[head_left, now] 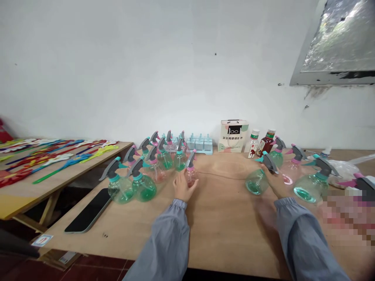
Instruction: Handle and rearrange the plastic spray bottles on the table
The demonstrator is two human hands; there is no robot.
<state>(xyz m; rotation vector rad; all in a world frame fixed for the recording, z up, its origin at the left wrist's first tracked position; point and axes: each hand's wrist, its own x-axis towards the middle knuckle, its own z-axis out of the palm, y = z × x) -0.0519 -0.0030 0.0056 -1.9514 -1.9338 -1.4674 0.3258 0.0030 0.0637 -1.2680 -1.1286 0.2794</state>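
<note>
My left hand (pixel 184 186) is wrapped around the near side of a small pink spray bottle (pixel 191 174) with a grey and pink trigger head, which stands on the wooden table. On the right, my right hand (pixel 274 181) grips a green spray bottle (pixel 255 182) near its neck; the bottle leans slightly, and its grip is partly hidden. Left of my left hand several green and pink spray bottles (pixel 144 188) stand grouped. Beside my right hand are more: a green spray bottle (pixel 311 186) and a pink spray bottle (pixel 291 168).
A black phone (pixel 88 210) lies at the table's left edge. Along the wall stand light-blue ice-pop moulds (pixel 202 144), a paper bag (pixel 233 136) and two labelled bottles (pixel 253 143). Clear plastic wrap (pixel 340 169) lies far right. Another table (pixel 123 150) holds colourful flower-topped sticks.
</note>
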